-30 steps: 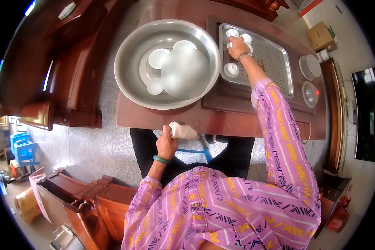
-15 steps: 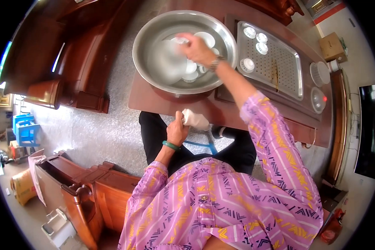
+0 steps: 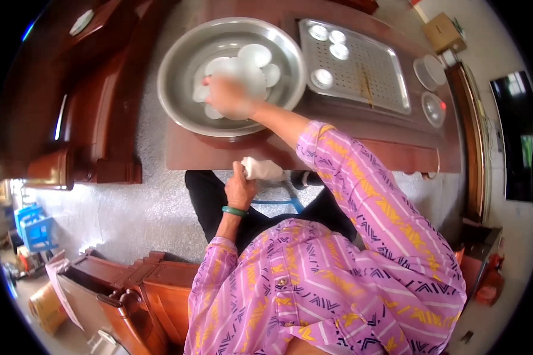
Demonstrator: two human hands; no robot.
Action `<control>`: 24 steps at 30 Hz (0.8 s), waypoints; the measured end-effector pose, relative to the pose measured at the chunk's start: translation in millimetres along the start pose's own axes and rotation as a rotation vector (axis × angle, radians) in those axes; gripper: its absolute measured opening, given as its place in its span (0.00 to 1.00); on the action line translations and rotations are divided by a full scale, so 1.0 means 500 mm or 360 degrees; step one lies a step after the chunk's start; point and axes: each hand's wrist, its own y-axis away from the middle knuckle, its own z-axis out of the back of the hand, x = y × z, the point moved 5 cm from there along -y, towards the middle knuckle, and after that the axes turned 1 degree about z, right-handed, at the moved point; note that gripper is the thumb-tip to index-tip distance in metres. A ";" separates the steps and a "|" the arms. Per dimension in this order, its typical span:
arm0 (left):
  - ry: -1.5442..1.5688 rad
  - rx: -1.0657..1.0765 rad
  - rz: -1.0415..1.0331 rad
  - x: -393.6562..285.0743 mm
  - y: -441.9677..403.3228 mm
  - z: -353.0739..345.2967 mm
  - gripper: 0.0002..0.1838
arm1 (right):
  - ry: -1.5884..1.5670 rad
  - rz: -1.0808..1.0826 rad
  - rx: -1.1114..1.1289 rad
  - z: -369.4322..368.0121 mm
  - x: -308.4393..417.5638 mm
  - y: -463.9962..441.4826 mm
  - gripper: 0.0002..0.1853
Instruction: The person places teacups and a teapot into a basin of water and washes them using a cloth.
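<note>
A large steel basin [image 3: 170,102] on the brown table [image 3: 186,151] holds several white cups or bowls, among them a round white bowl [image 3: 255,55]. My right hand [image 3: 230,97] is inside the basin, over these dishes and smeared by motion. Its fingers cannot be made out, nor whether they grip anything. Below the table edge, my left hand [image 3: 240,192] is closed around one end of a bunched white cloth [image 3: 263,169], which sticks out to the right.
Right of the basin lies a perforated metal tray [image 3: 373,65] with several small white cups [image 3: 321,78] upside down on it. Two clear round containers [image 3: 429,72] stand at the table's right end. Dark wooden furniture [image 3: 109,118] flanks the left side.
My right hand has moved lower and toward the near side within the basin. My left hand still grips the cloth. The whole view has shifted slightly.
</note>
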 end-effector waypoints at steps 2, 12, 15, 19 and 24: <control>0.0003 0.0013 0.0003 -0.002 -0.001 -0.004 0.16 | -0.0007 -0.0002 -0.0162 0.108 0.068 0.035 0.14; 0.0015 -0.0003 -0.0021 0.013 -0.001 -0.012 0.17 | 0.0618 -0.0676 -0.0155 0.387 -0.237 0.140 0.19; 0.0004 -0.0069 -0.0086 0.005 0.000 -0.003 0.17 | 0.0862 -0.0800 0.0252 0.380 -0.261 0.179 0.21; -0.0005 -0.0050 -0.0029 0.003 0.000 0.000 0.16 | 0.0842 -0.0725 0.0172 0.358 -0.287 0.188 0.24; 0.0027 -0.0021 0.0050 0.010 0.002 -0.003 0.16 | 0.0023 -0.0798 -0.0279 0.371 -0.228 0.143 0.29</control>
